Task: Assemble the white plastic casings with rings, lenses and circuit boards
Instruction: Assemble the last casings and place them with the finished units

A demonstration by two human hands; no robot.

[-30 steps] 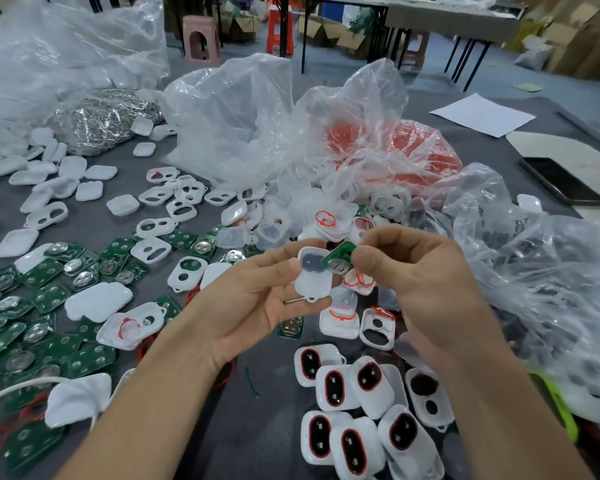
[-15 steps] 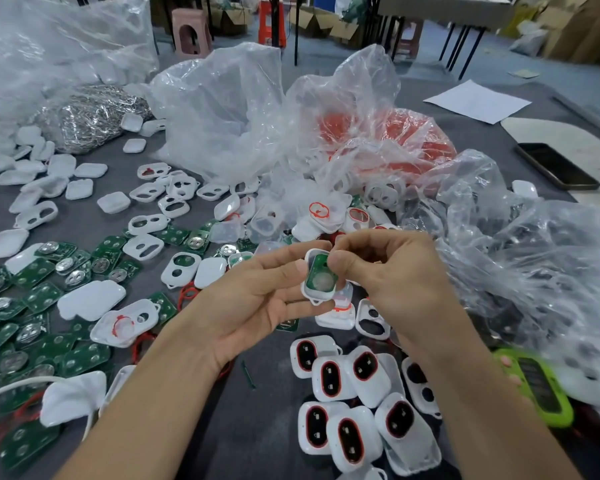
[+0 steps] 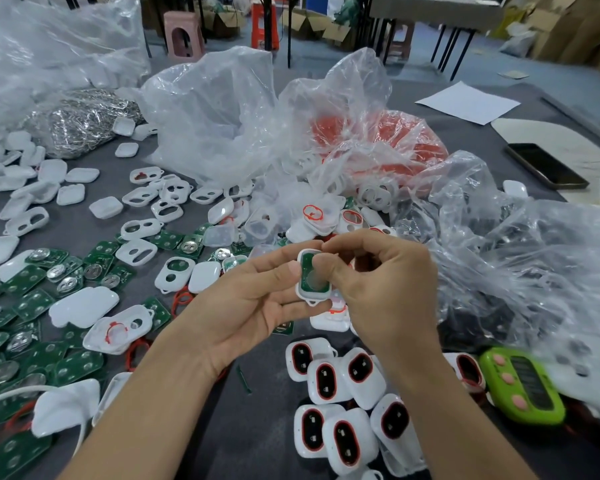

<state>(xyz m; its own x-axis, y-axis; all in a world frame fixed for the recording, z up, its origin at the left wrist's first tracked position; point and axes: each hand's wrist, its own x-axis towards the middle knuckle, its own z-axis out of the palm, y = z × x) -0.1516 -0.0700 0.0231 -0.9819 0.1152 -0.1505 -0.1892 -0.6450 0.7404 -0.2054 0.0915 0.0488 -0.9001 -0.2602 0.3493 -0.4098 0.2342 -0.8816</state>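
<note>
Both hands' grip holds a white casing (image 3: 313,276), green circuit board (image 3: 310,273) seated inside

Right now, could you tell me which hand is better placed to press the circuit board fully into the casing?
The right hand: its fingertips already rest on the green circuit board, while the left hand cradles the white casing from below.

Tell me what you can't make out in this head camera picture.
- Circuit board in the white casing: its right side is hidden by the right hand.
- Casing underside: covered by the left hand.
- Green device: blurred, display unreadable.
- Red parts: veiled by the plastic bag.
</note>
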